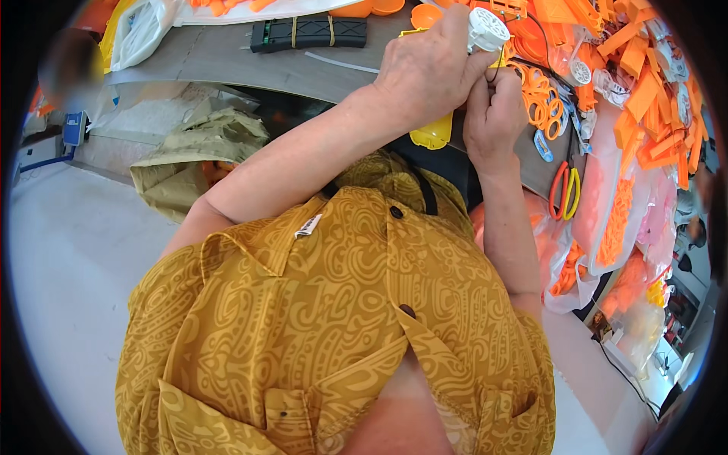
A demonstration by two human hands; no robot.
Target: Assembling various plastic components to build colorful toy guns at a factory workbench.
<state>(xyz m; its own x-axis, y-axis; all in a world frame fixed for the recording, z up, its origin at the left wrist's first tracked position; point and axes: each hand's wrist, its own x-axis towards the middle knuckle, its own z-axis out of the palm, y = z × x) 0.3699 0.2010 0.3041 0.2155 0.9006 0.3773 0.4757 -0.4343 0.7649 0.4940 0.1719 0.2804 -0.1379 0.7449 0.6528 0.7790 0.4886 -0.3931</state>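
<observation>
Left hand (425,72) angled up, grip pinching white perforated piece (489,29), one o'clock; right hand (497,121) curled alongside, grip unclear; grey table (205,54), eleven; pale floor (68,265), nine.

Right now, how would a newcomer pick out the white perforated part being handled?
Find the grey table at the picture's top, then the left hand over it. At its fingertips is the white perforated part; unlike the white disc among orange pieces to the right, it is held.
</observation>
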